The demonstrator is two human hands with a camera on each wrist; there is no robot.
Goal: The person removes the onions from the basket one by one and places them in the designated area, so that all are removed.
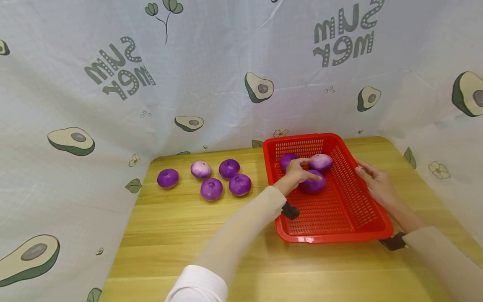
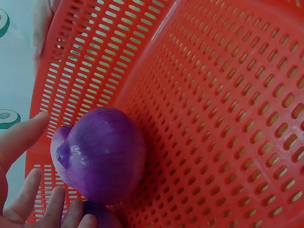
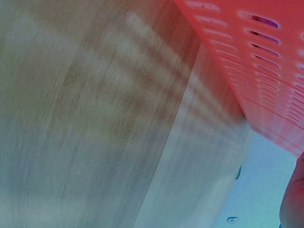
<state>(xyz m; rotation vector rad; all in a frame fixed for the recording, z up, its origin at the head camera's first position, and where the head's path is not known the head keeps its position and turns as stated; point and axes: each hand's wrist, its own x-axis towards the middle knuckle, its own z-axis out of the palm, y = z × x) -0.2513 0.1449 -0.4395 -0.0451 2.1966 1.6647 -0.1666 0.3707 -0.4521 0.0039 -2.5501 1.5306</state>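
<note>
A red plastic basket (image 1: 339, 235) with slotted walls stands at the right of the table. Three onions lie inside near its far end: a purple onion (image 1: 288, 161) at the left, a paler onion (image 1: 322, 161) at the right and a purple onion (image 1: 314, 184) in front. My left hand (image 1: 298, 174) reaches over the basket's left rim, fingers spread above these onions. In the left wrist view, its fingers (image 2: 53, 209) stand apart beside a shiny purple onion (image 2: 102, 154), with nothing gripped. My right hand (image 1: 379, 184) holds the basket's right rim from outside.
Several onions, among them a pale onion (image 1: 201, 169) and a purple onion (image 1: 168, 178), lie in a loose group on the left of the wooden table (image 1: 166, 243). A printed white cloth (image 1: 211, 75) hangs right behind the table's far edge.
</note>
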